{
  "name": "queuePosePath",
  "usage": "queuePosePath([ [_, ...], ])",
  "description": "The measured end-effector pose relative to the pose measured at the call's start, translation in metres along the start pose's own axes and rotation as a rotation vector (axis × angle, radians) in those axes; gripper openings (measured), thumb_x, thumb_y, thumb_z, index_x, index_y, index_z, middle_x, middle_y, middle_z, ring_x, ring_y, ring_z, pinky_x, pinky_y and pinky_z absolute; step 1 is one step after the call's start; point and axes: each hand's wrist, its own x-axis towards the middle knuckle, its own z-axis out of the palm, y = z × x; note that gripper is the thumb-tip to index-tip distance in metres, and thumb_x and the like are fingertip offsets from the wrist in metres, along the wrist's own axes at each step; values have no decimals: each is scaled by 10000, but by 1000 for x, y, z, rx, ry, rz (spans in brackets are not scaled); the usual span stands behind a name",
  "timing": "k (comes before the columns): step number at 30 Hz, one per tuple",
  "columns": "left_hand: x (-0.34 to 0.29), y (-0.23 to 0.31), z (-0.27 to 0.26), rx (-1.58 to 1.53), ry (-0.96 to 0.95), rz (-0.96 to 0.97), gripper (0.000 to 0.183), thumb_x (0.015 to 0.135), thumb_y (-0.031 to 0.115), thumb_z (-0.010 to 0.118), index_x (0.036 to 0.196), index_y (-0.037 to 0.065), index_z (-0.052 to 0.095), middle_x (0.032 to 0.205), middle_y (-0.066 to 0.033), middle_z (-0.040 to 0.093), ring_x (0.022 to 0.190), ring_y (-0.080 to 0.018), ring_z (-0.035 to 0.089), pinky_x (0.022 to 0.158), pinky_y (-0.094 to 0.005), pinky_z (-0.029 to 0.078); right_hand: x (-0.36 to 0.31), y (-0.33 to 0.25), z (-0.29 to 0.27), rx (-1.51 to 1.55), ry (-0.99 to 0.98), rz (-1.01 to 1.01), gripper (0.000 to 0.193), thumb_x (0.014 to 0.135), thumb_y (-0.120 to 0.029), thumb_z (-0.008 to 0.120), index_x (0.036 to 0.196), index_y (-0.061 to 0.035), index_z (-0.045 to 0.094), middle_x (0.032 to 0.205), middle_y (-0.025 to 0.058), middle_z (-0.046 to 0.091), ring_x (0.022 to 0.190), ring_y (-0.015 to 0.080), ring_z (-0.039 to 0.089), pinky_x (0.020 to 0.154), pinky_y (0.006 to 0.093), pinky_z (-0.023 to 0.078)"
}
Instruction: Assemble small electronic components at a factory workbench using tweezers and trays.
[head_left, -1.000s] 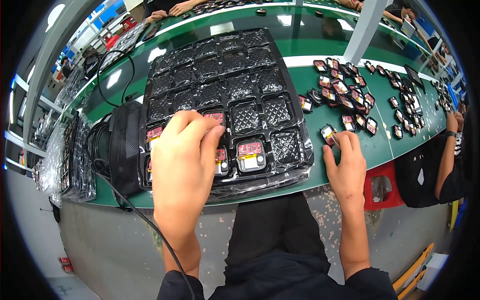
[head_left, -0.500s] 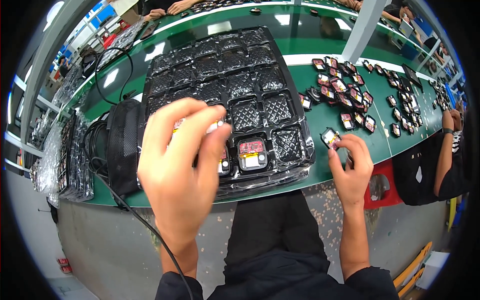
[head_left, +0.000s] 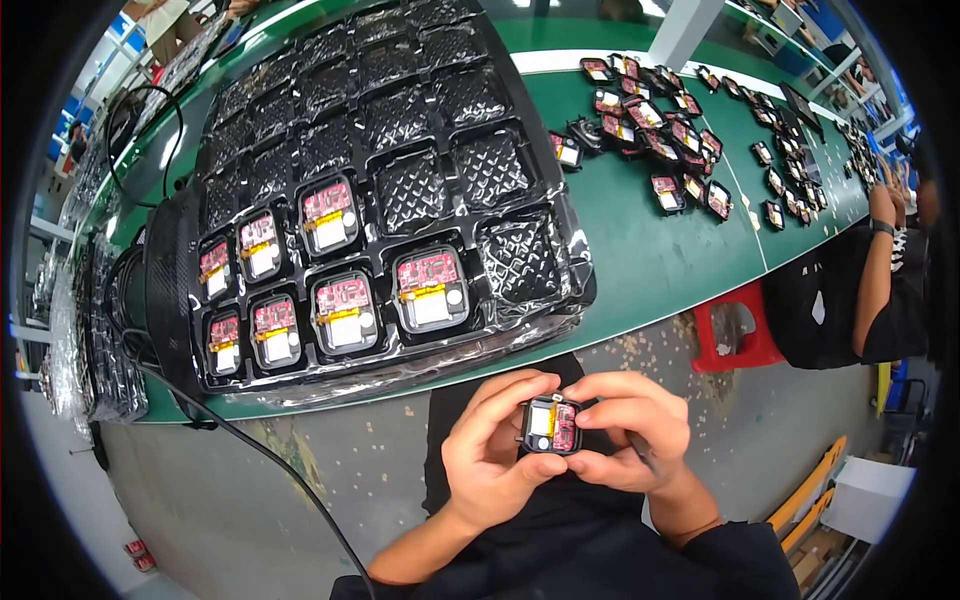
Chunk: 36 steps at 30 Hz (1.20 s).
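Just off the table's front edge, above my lap, both hands hold a small square watch case point(head_left: 551, 424) with a red circuit board, a white block and yellow tape inside its black frame. My left hand point(head_left: 490, 460) is closed round its left side. The fingers of my right hand point(head_left: 638, 428) pinch its right and upper edges. Beyond them lies a black plastic tray point(head_left: 412, 192) of square pockets. Similar watch cases point(head_left: 342, 312) sit in several of its nearer left pockets; the near right corner pocket holds none.
More loose watch cases point(head_left: 648, 115) are heaped on the green table point(head_left: 640, 240) to the right. A black bag point(head_left: 170, 275) and cable point(head_left: 280, 450) lie left of the tray. At the right sits a co-worker point(head_left: 825, 310) beside a red stool point(head_left: 735, 330).
My left hand has left the tray and come down to my lap. My right hand has brought the watch case in from beside the tray, and both hands now hold it. The view has shifted.
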Motion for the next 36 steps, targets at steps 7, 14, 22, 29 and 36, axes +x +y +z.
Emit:
queuePosePath([
  [7,0,-2,-11,-126,56,-49,631,808,84,895,1329,-89,584,1382,-186,527,1241,-328,628,1027,-429,560,-17,9,13,35,12,95,546,856,-88,819,1283,1,490,1037,170,639,585,148,434,554,278,442],
  [14,-4,-4,-19,-133,22,-42,642,800,50,893,1336,-87,567,1399,-179,499,1249,-333,628,1039,-429,561,-6,9,14,-492,16,-172,362,733,49,794,1085,-20,749,919,74,629,645,186,614,514,286,482],
  [22,-7,0,-20,-137,-4,-67,634,794,-9,879,1340,-86,565,1416,-171,475,1269,-322,614,1075,-425,546,-6,7,16,-588,7,-268,406,658,58,806,1055,-20,773,888,57,650,606,164,600,510,282,478],
  [29,-10,1,-22,-135,-7,-64,628,796,-17,874,1337,-95,564,1423,-168,464,1274,-323,613,1077,-432,547,-6,7,18,-480,32,-186,314,705,37,808,1010,-24,769,874,69,652,616,185,630,507,298,501],
  [36,-9,3,-23,-130,-21,-60,622,798,-9,876,1337,-100,581,1430,-166,460,1265,-318,617,1081,-432,546,-5,1,12,-375,-5,-58,254,751,24,802,996,-36,766,864,76,659,608,194,637,509,313,511],
])
